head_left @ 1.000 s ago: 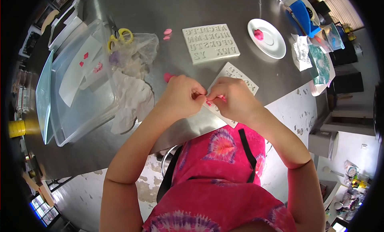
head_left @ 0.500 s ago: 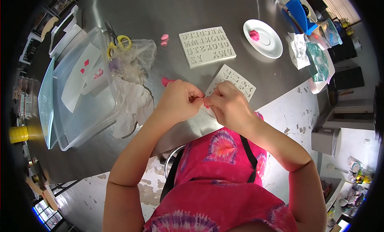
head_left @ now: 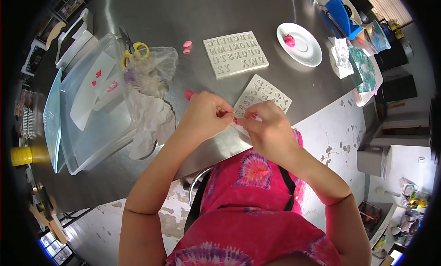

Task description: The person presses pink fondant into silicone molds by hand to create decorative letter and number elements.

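My left hand [head_left: 206, 115] is closed in a pinch, its fingertips at a small piece of pink dough [head_left: 235, 120]. From the other side, my right hand [head_left: 272, 130] meets the same piece with bent fingers; a pinkish-red spot shows by its curled fingers, too small to tell. Both hands work over the near corner of a pale letter mould [head_left: 261, 92], whose lower end they partly hide. Behind the left knuckles lies a pink lump [head_left: 189, 95]. Farther back rests a larger alphabet mould [head_left: 235, 54] with capital letters.
A white saucer [head_left: 310, 55] holds a pink lump. Two pink pieces [head_left: 187, 47] lie on the metal table [head_left: 193, 13]. Left are a clear plastic tub [head_left: 76, 167] with cut pink shapes on white sheets, yellow-handled scissors [head_left: 141, 49], a plastic bag [head_left: 163, 64] and a white cloth [head_left: 154, 121].
My right hand's fingers have shifted and loosened slightly at the pink piece, uncovering more of the mould. My left hand holds nearly the same pose. The whole view has moved a little.
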Motion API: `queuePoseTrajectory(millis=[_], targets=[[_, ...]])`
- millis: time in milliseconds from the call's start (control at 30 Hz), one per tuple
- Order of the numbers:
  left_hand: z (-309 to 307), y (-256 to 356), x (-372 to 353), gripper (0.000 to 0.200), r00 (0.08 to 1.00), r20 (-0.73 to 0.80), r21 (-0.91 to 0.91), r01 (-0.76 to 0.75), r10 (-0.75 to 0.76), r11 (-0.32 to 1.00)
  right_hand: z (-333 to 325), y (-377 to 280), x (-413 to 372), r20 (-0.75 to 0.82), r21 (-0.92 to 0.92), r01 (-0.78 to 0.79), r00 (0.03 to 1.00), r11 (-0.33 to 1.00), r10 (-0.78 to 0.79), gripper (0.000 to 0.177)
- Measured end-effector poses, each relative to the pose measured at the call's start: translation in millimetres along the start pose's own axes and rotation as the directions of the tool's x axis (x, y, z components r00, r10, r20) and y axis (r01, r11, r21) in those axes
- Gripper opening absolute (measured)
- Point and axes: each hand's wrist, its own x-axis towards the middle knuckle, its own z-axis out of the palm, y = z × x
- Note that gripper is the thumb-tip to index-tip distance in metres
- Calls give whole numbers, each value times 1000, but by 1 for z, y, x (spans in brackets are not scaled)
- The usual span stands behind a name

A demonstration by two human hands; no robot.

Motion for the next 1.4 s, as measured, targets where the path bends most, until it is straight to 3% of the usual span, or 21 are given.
queuePoseTrajectory(millis=[67,133,200,267,300,367,600,667,767,1067,1167,1233,1400], targets=[[-2,-1,-1,12,1000,15,16,-5,4,1000,2,-4,-2,44,-164,132,991,978,-126,21],[-5,-1,1,11,997,62,-13,43,-42,999,0,-3,0,64,-147,141,989,979,-133,18],[-3,-2,1,11,1000,31,11,-2,2,1000,-2,2,5,79,-139,149,987,979,-139,16],[-1,-3,1,11,999,7,33,-37,37,999,0,10,10,89,58,-6,996,998,1,14],[-2,-2,1,10,999,14,44,-31,30,999,0,11,13,92,59,-9,996,998,3,14],[-2,0,0,10,1000,25,53,-20,19,998,1,6,23,93,84,-156,985,984,148,7],[-5,0,-1,10,997,48,58,-69,66,996,5,14,32,180,51,-189,968,981,177,4],[-5,1,-2,12,995,57,31,-77,75,997,-3,15,31,242,191,-315,933,930,266,7],[-5,1,-3,16,997,67,3,-37,37,999,-8,11,25,182,237,-208,969,949,167,5],[3,1,-3,21,999,-23,125,-31,35,992,3,9,20,97,109,-140,987,984,130,2],[-3,-4,-1,22,997,18,11,-71,71,997,2,9,22,140,80,-124,984,989,112,4],[-5,-3,0,22,996,81,-65,-17,22,998,2,9,23,145,77,-109,985,991,97,4],[-1,3,-3,23,999,24,26,-37,36,999,0,7,20,135,51,-60,990,997,53,7]])
